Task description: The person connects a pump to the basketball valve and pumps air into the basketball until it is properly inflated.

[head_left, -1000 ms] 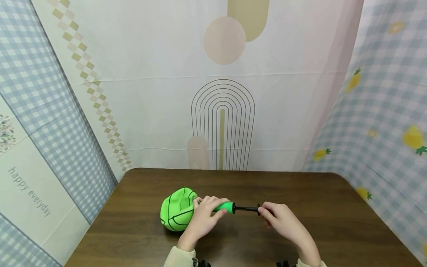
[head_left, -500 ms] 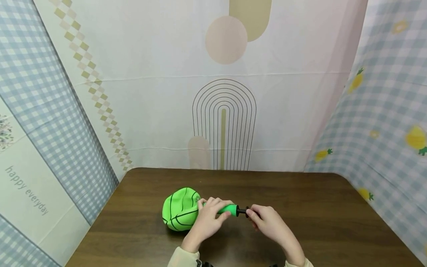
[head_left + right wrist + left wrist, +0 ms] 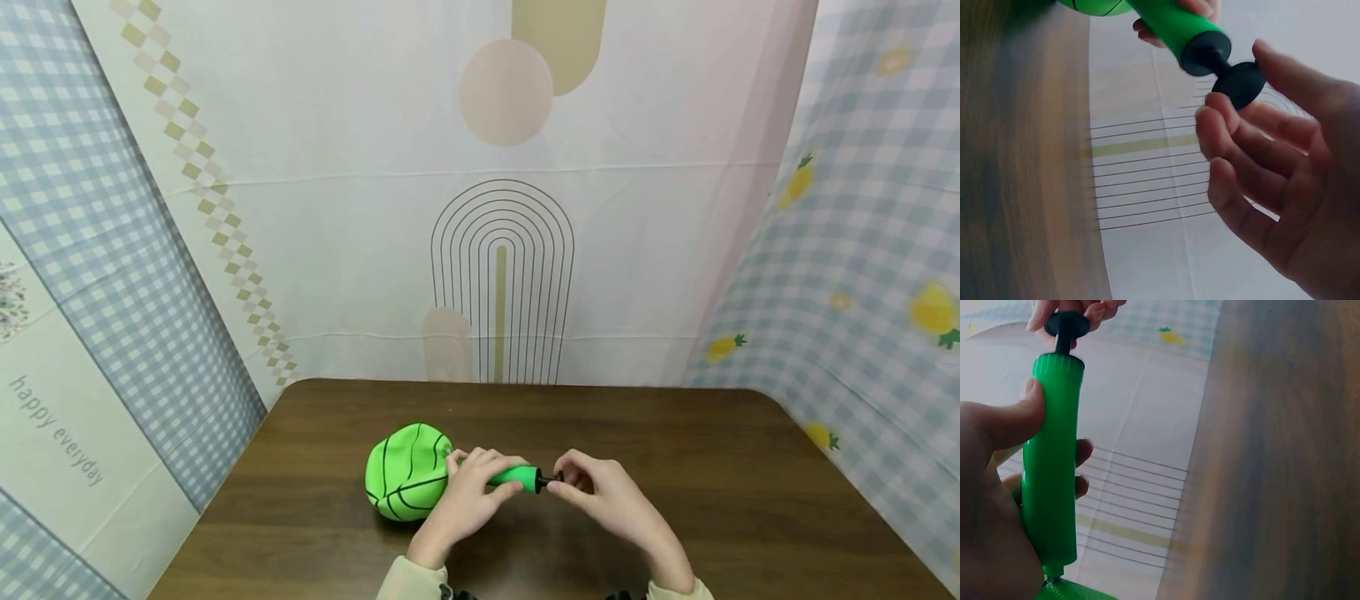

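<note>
A bright green ball (image 3: 401, 479) with black seam lines, its shape soft and uneven, rests on the table left of centre. My left hand (image 3: 468, 493) grips the green barrel of a hand pump (image 3: 527, 477), fingers wrapped around it and thumb along the near side. In the left wrist view, the narrow end of the pump (image 3: 1054, 462) meets the ball at the bottom edge. Most of the plunger rod is inside the barrel. My right hand (image 3: 611, 496) has its thumb and fingertips at the round black handle (image 3: 1240, 85), which they pinch by its edge.
The dark brown wooden table (image 3: 315, 433) has rounded far corners. Behind it hangs a pale printed cloth (image 3: 360, 250). Blue checked cloths close in the left and right sides, the right cloth (image 3: 847, 275) printed with pineapples.
My right hand has moved left, pushing the plunger from far out to mostly in, and its fingers have loosened around the handle. The left hand and ball have shifted slightly right.
</note>
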`<action>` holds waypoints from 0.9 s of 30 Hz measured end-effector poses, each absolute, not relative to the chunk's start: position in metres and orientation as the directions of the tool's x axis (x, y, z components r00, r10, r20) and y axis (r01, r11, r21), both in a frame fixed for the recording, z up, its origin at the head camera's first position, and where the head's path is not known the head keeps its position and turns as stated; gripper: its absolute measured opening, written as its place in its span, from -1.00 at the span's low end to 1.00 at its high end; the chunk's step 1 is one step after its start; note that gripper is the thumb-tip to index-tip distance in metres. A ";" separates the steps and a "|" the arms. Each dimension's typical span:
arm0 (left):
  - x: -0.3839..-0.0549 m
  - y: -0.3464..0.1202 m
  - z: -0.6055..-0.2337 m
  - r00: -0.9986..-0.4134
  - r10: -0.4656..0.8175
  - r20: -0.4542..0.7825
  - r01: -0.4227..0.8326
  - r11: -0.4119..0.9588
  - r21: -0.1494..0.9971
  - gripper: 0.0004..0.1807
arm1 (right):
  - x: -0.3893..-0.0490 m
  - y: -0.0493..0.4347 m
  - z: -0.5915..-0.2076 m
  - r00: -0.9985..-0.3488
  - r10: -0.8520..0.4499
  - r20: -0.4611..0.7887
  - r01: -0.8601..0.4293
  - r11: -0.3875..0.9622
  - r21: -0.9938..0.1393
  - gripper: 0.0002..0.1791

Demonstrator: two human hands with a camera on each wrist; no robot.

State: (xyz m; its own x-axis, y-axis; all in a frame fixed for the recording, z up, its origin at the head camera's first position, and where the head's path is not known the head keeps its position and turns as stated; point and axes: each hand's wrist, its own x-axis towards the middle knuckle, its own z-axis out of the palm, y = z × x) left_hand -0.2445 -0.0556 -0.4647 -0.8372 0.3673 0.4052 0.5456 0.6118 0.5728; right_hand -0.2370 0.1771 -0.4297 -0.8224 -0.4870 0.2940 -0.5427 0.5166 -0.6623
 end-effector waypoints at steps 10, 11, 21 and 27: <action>-0.247 -0.060 -0.460 -0.831 0.407 0.379 0.553 0.541 0.634 -0.65 | -0.234 0.190 -0.420 -0.830 -0.494 0.260 -0.520 0.515 -0.681 -0.84; -0.247 -0.061 -0.460 -0.830 0.404 0.385 0.556 0.540 0.632 -0.65 | -0.234 0.193 -0.419 -0.835 -0.492 0.246 -0.507 0.513 -0.692 -0.84; -0.248 -0.066 -0.460 -0.834 0.345 0.431 0.552 0.544 0.632 -0.65 | -0.225 0.227 -0.404 -0.898 -0.358 0.256 -0.420 0.521 -0.743 -0.82; -0.248 -0.068 -0.463 -0.846 0.321 0.425 0.531 0.574 0.624 -0.65 | -0.220 0.246 -0.403 -0.852 -0.419 0.315 -0.497 0.453 -0.740 -0.87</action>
